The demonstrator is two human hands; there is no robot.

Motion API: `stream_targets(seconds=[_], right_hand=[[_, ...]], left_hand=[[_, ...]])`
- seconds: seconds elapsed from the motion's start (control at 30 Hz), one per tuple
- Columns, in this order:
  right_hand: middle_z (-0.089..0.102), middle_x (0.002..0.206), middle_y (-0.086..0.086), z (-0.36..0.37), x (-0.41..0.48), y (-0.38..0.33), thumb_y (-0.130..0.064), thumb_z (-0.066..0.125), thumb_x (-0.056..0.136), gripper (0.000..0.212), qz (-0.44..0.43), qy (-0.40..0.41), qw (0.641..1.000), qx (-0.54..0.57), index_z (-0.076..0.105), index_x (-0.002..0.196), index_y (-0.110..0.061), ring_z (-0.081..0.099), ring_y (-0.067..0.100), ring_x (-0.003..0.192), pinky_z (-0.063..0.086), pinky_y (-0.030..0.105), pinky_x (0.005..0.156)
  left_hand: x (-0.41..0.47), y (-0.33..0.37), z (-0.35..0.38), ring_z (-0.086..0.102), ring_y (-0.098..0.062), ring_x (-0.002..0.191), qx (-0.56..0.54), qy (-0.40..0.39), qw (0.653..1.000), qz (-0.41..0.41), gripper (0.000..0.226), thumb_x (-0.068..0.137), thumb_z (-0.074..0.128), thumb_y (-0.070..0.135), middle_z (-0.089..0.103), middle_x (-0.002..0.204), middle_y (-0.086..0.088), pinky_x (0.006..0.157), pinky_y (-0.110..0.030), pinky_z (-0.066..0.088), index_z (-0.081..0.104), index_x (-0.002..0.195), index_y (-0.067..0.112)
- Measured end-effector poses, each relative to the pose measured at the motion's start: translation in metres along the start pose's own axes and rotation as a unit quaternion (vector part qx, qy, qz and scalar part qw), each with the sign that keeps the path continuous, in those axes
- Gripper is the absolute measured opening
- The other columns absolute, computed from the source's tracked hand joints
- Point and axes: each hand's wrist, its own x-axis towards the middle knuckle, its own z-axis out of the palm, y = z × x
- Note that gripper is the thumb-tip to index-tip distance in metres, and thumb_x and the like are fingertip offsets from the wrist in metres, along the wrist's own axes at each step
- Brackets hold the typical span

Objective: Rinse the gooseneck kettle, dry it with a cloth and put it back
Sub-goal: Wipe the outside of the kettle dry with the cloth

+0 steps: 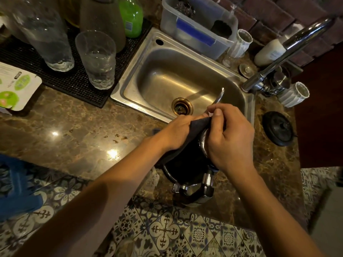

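The black gooseneck kettle [187, 164] rests on the counter edge in front of the sink, its chrome handle [194, 191] toward me and its thin spout [220, 95] pointing over the basin. My left hand [178, 132] presses a dark cloth [196, 127] against the kettle's upper body. My right hand [230, 138] grips the kettle's rim and the base of the spout. The top of the kettle is hidden under both hands.
The steel sink [159, 58] has a brass drain [182, 106] and a chrome tap [289, 52] at the right. A black lid [278, 128] lies on the counter right of the sink. Glasses [96, 58] stand on a black mat at the left, a plastic tub [196, 25] behind the sink.
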Motion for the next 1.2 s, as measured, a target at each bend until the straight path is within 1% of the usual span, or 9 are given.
stream_targets(seconds=[0.17,0.3,0.43,0.57,0.7,0.83,0.9,1.03,1.2], right_hand=[[0.066,0.096,-0.008,0.0,0.0,0.001,-0.017,0.051,0.099,0.02,0.011,-0.005,1.0,0.004,0.069,0.106,-0.015,0.058,0.002,0.09,0.04,0.01,0.079],[0.066,0.094,-0.007,0.0,-0.001,0.001,-0.017,0.051,0.099,0.019,0.01,0.002,1.0,0.009,0.069,0.104,-0.014,0.059,0.005,0.087,0.046,0.02,0.077],[0.066,0.089,-0.007,0.0,-0.001,0.0,-0.024,0.055,0.099,0.017,0.015,-0.001,1.0,0.008,0.07,0.1,-0.015,0.06,0.006,0.083,0.048,0.02,0.073],[0.066,0.089,-0.007,0.001,-0.001,0.001,-0.027,0.055,0.098,0.017,0.014,-0.004,1.0,-0.001,0.069,0.098,-0.016,0.06,0.006,0.082,0.047,0.02,0.073],[0.064,0.086,-0.008,0.001,-0.001,0.002,-0.027,0.053,0.1,0.019,0.005,-0.005,1.0,-0.017,0.068,0.098,-0.016,0.058,0.006,0.079,0.044,0.02,0.071],[0.064,0.087,-0.007,0.001,0.0,0.002,-0.027,0.05,0.1,0.021,0.008,-0.006,1.0,-0.029,0.067,0.099,-0.016,0.055,0.006,0.079,0.036,0.016,0.068],[0.064,0.088,-0.007,0.001,0.0,0.003,-0.027,0.05,0.1,0.02,0.011,-0.009,1.0,-0.025,0.067,0.099,-0.017,0.055,0.006,0.08,0.035,0.014,0.068],[0.063,0.086,-0.009,0.002,0.0,0.004,-0.029,0.051,0.099,0.019,0.018,-0.009,1.0,-0.02,0.067,0.098,-0.018,0.056,0.006,0.079,0.041,0.02,0.072],[0.064,0.085,-0.009,0.001,0.0,0.002,-0.028,0.053,0.098,0.019,0.03,0.006,0.999,-0.019,0.068,0.095,-0.018,0.057,0.006,0.078,0.043,0.022,0.072]], left_hand=[[-0.033,-0.025,0.015,0.059,-0.015,0.129,0.149,0.115,0.969,0.158,0.049,0.113,0.022,0.035,0.067,0.133,-0.003,0.112,-0.047,0.042,0.059,0.138,0.018],[-0.075,-0.063,0.044,0.014,-0.016,0.159,0.249,0.178,0.93,0.203,0.061,0.109,0.014,0.051,0.016,0.172,0.0,0.128,-0.043,0.014,0.009,0.163,0.024],[-0.093,-0.09,0.065,-0.006,-0.028,0.16,0.321,0.199,0.899,0.221,0.071,0.109,0.022,0.052,-0.013,0.173,-0.001,0.128,-0.052,0.005,-0.012,0.162,0.02],[-0.084,-0.089,0.057,0.0,-0.029,0.16,0.301,0.2,0.897,0.253,0.073,0.107,0.024,0.056,-0.003,0.174,-0.003,0.128,-0.049,0.005,-0.005,0.164,0.021],[-0.065,-0.062,0.046,0.03,-0.023,0.154,0.221,0.224,0.921,0.232,0.064,0.107,0.018,0.054,0.037,0.164,-0.007,0.122,-0.053,0.027,0.028,0.159,0.017],[-0.028,-0.029,0.014,0.066,-0.012,0.11,0.129,0.128,0.969,0.166,0.048,0.109,0.028,0.036,0.072,0.116,-0.003,0.1,-0.035,0.049,0.068,0.124,0.015],[-0.014,-0.009,0.002,0.07,-0.017,0.091,0.055,0.054,0.995,0.057,0.045,0.102,0.04,0.054,0.075,0.092,0.0,0.09,-0.038,0.052,0.076,0.095,0.027],[0.007,0.007,-0.004,0.072,-0.036,0.099,0.009,-0.025,0.999,-0.025,0.047,0.093,0.053,0.054,0.077,0.1,-0.016,0.103,-0.062,0.048,0.078,0.097,0.015],[-0.008,-0.012,0.003,0.073,-0.026,0.104,-0.056,0.045,0.996,-0.055,0.051,0.089,0.051,0.07,0.079,0.105,-0.005,0.106,-0.058,0.048,0.079,0.107,0.032]])
